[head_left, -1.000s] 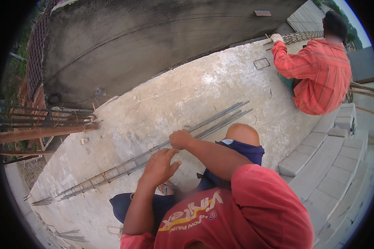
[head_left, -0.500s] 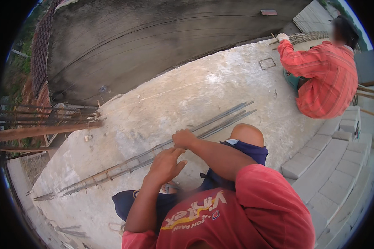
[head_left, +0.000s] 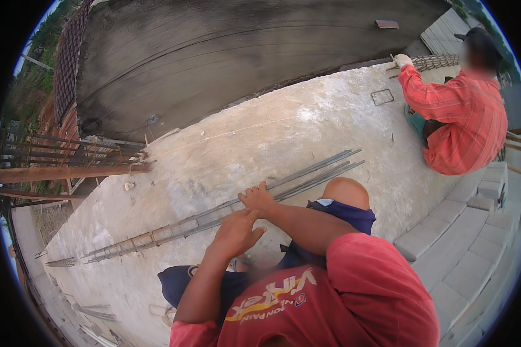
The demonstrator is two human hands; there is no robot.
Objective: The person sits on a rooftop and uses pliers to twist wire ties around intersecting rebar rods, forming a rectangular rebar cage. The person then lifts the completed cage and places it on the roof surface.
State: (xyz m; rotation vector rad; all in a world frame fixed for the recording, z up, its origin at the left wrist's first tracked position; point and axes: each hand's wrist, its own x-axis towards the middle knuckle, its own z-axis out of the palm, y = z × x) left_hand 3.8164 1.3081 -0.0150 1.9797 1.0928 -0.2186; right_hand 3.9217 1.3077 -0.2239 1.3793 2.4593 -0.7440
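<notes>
A long, narrow rebar cage (head_left: 173,232) lies slantwise on the concrete slab before me, rusty square stirrups spaced along its left half. Past my hands, its bare steel bars (head_left: 324,168) run up to the right. Over the bars at the middle, my right hand (head_left: 257,198) rests with its fingers spread. Just nearer and to the left, my left hand (head_left: 235,232) shows its back, thumb standing apart; its fingertips are partly hidden beside my right wrist. I cannot make out any tool or wire in either hand.
A co-worker (head_left: 466,121) in a red checked shirt squats at the far right by another rebar cage (head_left: 434,62). A loose stirrup (head_left: 382,97) lies near them. Grey blocks (head_left: 428,231) are stacked at right. Beyond the slab's far edge stands a dark wall (head_left: 226,58); timber beams (head_left: 69,173) jut in at left.
The view has shifted slightly, moving the surroundings right. My right hand's fingers have loosened and spread over the bars. My left hand has moved slightly right, closer to my right wrist.
</notes>
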